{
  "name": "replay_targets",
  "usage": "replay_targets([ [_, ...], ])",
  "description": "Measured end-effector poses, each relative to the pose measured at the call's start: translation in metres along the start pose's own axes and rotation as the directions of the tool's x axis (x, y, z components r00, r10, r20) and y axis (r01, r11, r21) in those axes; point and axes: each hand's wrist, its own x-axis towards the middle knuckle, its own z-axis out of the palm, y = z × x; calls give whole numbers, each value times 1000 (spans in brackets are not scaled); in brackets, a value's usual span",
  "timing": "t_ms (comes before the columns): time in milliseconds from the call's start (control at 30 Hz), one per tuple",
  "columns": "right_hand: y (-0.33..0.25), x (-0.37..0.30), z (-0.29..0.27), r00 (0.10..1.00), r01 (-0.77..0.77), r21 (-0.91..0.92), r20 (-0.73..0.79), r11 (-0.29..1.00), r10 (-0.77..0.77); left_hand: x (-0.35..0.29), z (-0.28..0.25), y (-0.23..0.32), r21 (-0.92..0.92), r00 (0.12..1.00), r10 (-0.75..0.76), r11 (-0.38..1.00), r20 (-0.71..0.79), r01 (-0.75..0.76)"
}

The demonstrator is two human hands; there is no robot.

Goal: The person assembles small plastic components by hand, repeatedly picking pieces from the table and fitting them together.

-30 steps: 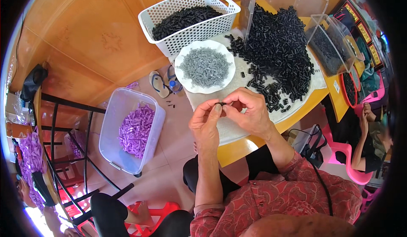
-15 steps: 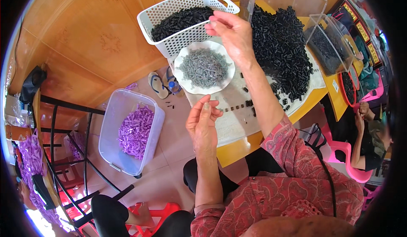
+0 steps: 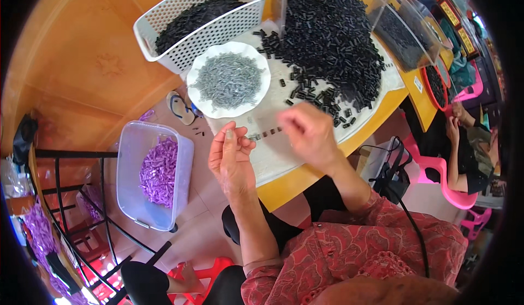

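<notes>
My left hand is raised at the near left edge of the cloth, thumb pressed to its fingers; whatever they pinch is too small to make out. To its right, my right hand is over the cloth, its fingers curled in and smeared by motion, so any held piece is hidden. Between the hands runs a short row of small dark pieces on the white cloth. Just beyond my left hand stands a white wavy-rimmed dish heaped with small clear, greyish pieces.
A large heap of small black tubular pieces covers the far cloth. Behind the dish is a white perforated basket of black pieces. A clear bin with purple pieces stands on the floor at left. Another person's hands are at far right.
My right hand has come down from above the dish and basket to the cloth near the row. My left hand keeps its pinch. The view has shifted, moving the table contents up and left.
</notes>
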Motion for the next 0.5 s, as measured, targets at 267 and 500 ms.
replay_targets([
  [267, -4, -41, -1, 979, -71, 149, 198, 986, 41, -2, 4, -5, 27, 999, -29, 999, 15, 29],
  [500, 56, -5, -38, 972, -159, -307, -215, 938, 95, -2, 6, -7, 30, 999, -30, 999, 32, 29],
])
